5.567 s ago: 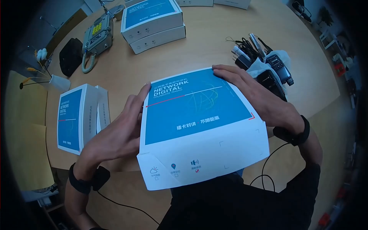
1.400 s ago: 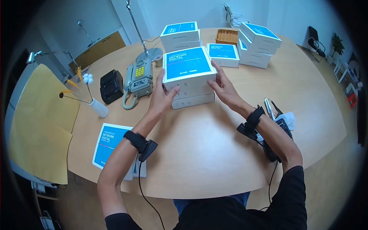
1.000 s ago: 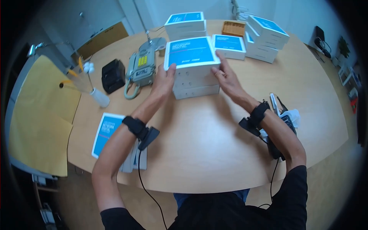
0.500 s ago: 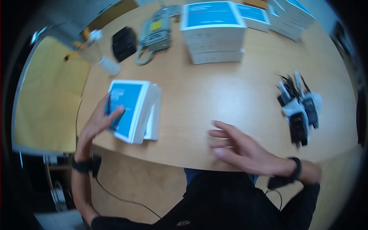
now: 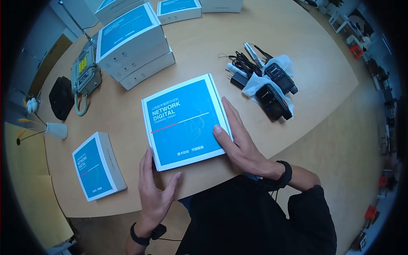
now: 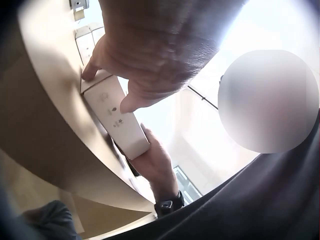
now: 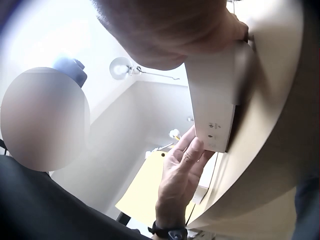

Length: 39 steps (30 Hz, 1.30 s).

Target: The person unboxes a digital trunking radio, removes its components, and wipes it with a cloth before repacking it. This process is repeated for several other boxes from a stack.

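A white cardboard box [image 5: 182, 123] with a blue "NETWORK DIGITAL" lid label is at the middle of the table's front edge, slightly turned. My right hand [image 5: 242, 146] holds its right side, thumb on the lid and fingers along the edge. At its near left corner is my left hand [image 5: 155, 195], fingers extended along the side and thumb apart from them. The left wrist view shows the printed front face of the box [image 6: 117, 120] in front of the left thumb. In the right wrist view, the left fingers meet the corner of the box [image 7: 210, 100].
A similar box [image 5: 95, 165] leans at the left. Behind stand a box stack [image 5: 131, 46] and a low box [image 5: 180, 10]. Two handheld radios [image 5: 272, 100] with cables [image 5: 244, 63] lie at the right. A telephone [image 5: 85, 74] and a vase [image 5: 56, 130] stand left.
The hands placed a box on the back stack and let go. My left hand then moved one left-hand box to the middle, where my right hand took hold of it.
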Tool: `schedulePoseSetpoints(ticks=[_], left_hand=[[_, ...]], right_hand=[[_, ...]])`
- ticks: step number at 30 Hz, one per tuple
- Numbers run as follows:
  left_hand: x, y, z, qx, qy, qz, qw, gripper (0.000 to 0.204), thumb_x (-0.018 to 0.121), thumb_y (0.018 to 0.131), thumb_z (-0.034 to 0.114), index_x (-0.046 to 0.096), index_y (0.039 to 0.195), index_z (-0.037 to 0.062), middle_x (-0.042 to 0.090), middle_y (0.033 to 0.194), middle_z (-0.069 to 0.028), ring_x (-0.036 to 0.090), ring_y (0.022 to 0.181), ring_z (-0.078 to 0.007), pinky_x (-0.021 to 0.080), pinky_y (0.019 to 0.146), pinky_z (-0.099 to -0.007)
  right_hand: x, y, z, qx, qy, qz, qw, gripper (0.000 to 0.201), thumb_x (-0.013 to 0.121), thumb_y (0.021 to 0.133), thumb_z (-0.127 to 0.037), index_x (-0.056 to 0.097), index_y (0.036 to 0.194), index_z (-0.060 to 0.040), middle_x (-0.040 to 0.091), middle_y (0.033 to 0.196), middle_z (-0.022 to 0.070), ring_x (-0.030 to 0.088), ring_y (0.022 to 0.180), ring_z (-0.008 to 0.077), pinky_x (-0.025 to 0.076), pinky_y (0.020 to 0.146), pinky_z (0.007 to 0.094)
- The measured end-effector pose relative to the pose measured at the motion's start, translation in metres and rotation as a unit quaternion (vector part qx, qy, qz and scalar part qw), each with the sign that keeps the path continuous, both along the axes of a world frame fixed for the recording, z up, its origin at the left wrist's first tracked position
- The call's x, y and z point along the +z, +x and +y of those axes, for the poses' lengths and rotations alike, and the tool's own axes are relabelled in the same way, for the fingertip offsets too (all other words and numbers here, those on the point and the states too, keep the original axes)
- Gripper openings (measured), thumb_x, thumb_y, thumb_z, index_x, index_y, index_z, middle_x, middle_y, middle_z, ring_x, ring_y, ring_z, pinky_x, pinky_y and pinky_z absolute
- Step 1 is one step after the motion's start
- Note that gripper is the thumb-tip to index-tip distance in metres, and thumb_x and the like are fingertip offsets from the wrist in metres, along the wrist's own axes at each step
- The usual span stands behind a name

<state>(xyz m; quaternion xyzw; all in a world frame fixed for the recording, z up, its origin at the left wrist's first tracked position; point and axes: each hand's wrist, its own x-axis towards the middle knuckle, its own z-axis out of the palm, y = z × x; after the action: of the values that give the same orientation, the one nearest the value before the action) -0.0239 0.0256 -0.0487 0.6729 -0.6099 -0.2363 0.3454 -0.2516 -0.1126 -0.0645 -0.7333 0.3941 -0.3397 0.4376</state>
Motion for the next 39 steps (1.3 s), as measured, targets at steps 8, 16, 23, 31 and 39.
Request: schedulePoseSetpoints(ticks=[8, 16, 23, 31, 39], left_hand=[[-0.001, -0.028, 0.009, -0.041, -0.074, -0.218, 0.972, 0.086, 0.079, 0.084, 0.002, 0.031, 0.155, -0.0061, 0.033, 0.159, -0.0290, 0.043, 0.142, -0.0478, 0.044, 0.113, -0.0479], [-0.018, -0.013, 0.013, 0.035, -0.034, 0.049, 0.998, 0.059, 0.071, 0.094, 0.004, 0.047, 0.147, -0.0053, 0.052, 0.144, -0.0202, 0.055, 0.132, -0.0294, 0.046, 0.111, -0.0394], [-0.014, -0.025, 0.017, 0.040, -0.059, 0.093, 0.993, 0.049, 0.060, 0.105, 0.017, 0.049, 0.147, -0.0056, 0.052, 0.142, -0.0200, 0.059, 0.127, -0.0291, 0.049, 0.106, -0.0375], [0.013, -0.036, -0.004, 0.149, 0.020, 0.548, 0.823, 0.079, 0.060, 0.103, 0.021, 0.011, 0.164, 0.0135, 0.037, 0.153, -0.0170, 0.052, 0.135, -0.0335, 0.048, 0.110, -0.0531], [0.023, 0.001, 0.002, 0.042, 0.076, 0.488, 0.869, 0.081, 0.064, 0.099, 0.011, 0.015, 0.161, -0.0024, 0.034, 0.159, -0.0223, 0.038, 0.146, -0.0271, 0.036, 0.119, -0.0417]], right_hand=[[0.006, -0.010, 0.021, -0.001, -0.057, 0.023, 0.998, 0.063, 0.047, 0.108, -0.028, 0.028, 0.156, 0.0095, 0.031, 0.159, 0.0334, 0.036, 0.148, 0.0404, 0.030, 0.121, 0.0426], [-0.007, -0.030, 0.013, 0.042, 0.039, -0.037, 0.998, 0.055, 0.046, 0.106, -0.017, 0.036, 0.156, 0.0037, 0.033, 0.162, 0.0266, 0.034, 0.151, 0.0339, 0.027, 0.122, 0.0402], [-0.009, -0.025, 0.019, 0.031, 0.001, -0.012, 0.999, 0.061, 0.047, 0.106, -0.017, 0.027, 0.159, 0.0041, 0.030, 0.163, 0.0251, 0.030, 0.153, 0.0341, 0.024, 0.123, 0.0406], [-0.010, -0.022, 0.035, 0.014, 0.123, -0.213, 0.969, 0.081, 0.060, 0.100, -0.011, 0.011, 0.162, 0.0025, 0.029, 0.163, 0.0214, 0.035, 0.148, 0.0305, 0.028, 0.122, 0.0419], [0.015, -0.045, -0.014, 0.026, 0.306, -0.297, 0.904, 0.098, 0.079, 0.086, -0.045, 0.031, 0.155, 0.0045, 0.047, 0.146, 0.0206, 0.048, 0.136, 0.0265, 0.039, 0.115, 0.0411]])
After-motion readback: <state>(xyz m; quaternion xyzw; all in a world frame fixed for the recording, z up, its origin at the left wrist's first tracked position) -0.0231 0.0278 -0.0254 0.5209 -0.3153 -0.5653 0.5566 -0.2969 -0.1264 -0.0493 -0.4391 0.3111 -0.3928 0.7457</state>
